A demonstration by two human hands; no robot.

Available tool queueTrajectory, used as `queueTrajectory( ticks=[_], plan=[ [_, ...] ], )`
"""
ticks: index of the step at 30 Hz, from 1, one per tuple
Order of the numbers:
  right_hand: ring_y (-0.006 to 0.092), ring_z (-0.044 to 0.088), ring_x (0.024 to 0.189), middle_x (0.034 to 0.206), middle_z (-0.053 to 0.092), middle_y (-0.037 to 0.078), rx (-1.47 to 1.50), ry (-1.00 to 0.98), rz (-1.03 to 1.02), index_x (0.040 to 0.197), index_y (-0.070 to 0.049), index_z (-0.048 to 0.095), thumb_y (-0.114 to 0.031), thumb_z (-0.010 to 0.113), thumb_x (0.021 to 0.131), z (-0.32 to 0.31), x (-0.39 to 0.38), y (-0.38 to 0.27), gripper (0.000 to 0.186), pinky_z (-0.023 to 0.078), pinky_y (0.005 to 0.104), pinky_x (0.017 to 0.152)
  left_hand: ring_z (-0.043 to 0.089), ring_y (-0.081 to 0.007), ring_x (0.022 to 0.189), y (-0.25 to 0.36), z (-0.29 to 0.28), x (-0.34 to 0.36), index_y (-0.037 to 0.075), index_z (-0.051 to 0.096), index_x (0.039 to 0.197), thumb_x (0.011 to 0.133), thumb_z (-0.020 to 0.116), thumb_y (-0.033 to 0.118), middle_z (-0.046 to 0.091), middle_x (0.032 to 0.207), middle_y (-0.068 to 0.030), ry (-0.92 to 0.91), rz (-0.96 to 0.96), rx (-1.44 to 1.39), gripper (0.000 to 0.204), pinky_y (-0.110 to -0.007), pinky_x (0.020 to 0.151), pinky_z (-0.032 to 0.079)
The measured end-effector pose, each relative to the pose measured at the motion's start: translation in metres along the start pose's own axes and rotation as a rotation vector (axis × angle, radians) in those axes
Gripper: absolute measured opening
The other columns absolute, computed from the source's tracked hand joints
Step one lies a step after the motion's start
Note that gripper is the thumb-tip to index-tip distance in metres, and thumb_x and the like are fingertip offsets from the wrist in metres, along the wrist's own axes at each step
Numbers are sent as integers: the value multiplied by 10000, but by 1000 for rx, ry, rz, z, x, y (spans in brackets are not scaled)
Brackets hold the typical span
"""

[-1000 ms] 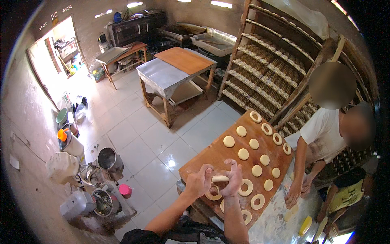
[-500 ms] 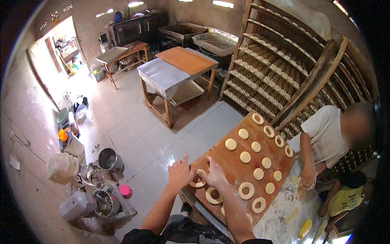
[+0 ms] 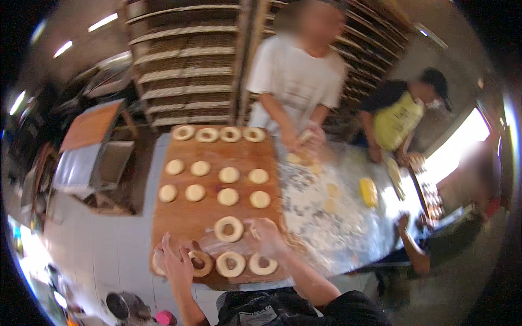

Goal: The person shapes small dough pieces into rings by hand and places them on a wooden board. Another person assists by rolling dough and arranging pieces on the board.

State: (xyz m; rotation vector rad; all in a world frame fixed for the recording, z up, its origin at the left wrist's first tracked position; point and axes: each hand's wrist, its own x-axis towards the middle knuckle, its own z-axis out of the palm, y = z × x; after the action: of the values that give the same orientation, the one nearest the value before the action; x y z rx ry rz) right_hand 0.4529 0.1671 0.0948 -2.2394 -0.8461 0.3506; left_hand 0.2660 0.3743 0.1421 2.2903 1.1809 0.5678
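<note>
My left hand (image 3: 174, 258) rests at the near-left corner of a wooden board (image 3: 201, 215), fingers spread beside a dough ring (image 3: 194, 267). My right hand (image 3: 266, 239) is blurred by motion, fingers partly curled beside another ring (image 3: 229, 219); whether it holds anything is unclear. More rings (image 3: 230, 255) line the near edge and others (image 3: 206, 130) the far edge. Between them sit rows of plain round dough discs (image 3: 228, 196).
A floured metal table (image 3: 315, 217) extends right, bearing a yellow oblong object (image 3: 368, 193). Co-workers (image 3: 283, 70) (image 3: 396, 115) (image 3: 446, 244) stand around it. Tray racks (image 3: 185, 60) stand behind. A second table (image 3: 79, 168) is at left; pots (image 3: 125, 304) are low at left.
The view has swung right. A dough ring held between both hands a second ago was lowered onto the board. My hands have since moved apart, the right one rightward across the board.
</note>
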Motion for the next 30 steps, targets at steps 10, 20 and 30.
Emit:
queueTrajectory(
  ticks=[10,20,30],
  plan=[
    [424,616,1086,1044,676,244,-292,462,476,1121,-50,637,-302,663,899,-166,-26,251,337,498,495,913,664,-337,872,207,150,-67,23,593,1239,927,647,163,671,996,-190,-592,526,-464,346,-418,789,527],
    [184,578,883,933,591,109,667,35,184,1133,-35,480,-61,797,765,-234,-53,200,486,496,370,772,716,-199,874,298,220,-115,-8,618,1226,990,634,373,741,943,-135,-871,124,-665,449,-324,785,551],
    [228,599,1033,1125,613,114,864,291,55,1337,-32,416,-27,745,789,-177,-17,154,639,495,359,894,658,-298,905,304,187,-128,68,626,1151,777,759,55,673,991,-111,-300,446,-385,397,-361,788,540]
  ],
)
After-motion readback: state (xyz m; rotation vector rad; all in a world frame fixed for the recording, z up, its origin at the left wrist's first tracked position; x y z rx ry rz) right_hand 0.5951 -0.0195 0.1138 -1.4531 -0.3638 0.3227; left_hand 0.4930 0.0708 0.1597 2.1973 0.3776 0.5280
